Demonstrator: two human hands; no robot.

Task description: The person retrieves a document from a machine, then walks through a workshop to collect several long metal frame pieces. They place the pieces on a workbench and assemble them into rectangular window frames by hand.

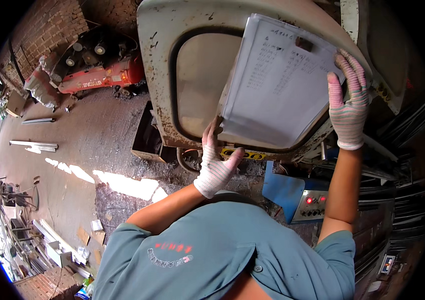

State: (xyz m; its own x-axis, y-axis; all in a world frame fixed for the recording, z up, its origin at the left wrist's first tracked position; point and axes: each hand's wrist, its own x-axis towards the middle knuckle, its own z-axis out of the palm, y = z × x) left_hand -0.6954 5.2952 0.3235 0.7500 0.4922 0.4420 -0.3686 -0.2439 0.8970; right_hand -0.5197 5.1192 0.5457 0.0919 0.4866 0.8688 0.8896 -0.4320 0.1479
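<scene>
A stack of white paper sheets (277, 90), the top one bearing handwritten lists, lies tilted against the window of a worn pale machine cover (160, 55). A small dark rusty block (303, 43) sits on the sheets near their top edge. My left hand (217, 162), in a striped knit glove, has its fingertips at the stack's lower left corner, thumb spread away. On the far side, my right hand (350, 102), gloved alike, rests its stretched fingers along the upper right edge, thumb apart. Both gloves have dirty fingertips.
Below the cover stands a blue control box (285, 192) with lit red indicators. A red air compressor (102, 75) is at the far left. An open metal bin (147, 135) stands beside the machine; dark metal strips (412, 200) are stacked at right. Pale bars (35, 145) lie on the floor.
</scene>
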